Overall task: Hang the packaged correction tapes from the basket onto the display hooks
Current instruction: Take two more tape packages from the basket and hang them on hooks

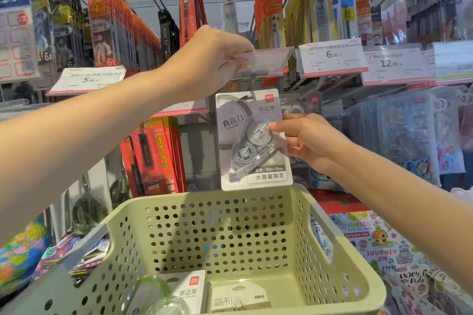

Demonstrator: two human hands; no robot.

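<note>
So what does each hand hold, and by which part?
Left hand: clear plastic price-tag flap, left end. Right hand: grey carded correction tape pack, right edge.

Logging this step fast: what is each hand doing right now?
Left hand: closed, pinching the clear price tag holder.
Right hand: closed, holding the packaged correction tape.

The basket point(256, 233) is pale yellow-green, its walls patterned with rows of round holes. The correction tape pack point(253, 139) at 12 o'clock from it is grey and white with black characters and a small red logo at its 1 o'clock corner. The price-tag holder point(266, 59) is clear with a pink-red edge. At 9 o'clock of the pack hang red packs point(156, 156) with yellow characters; at 11 o'clock, orange packs point(107, 25)
</note>
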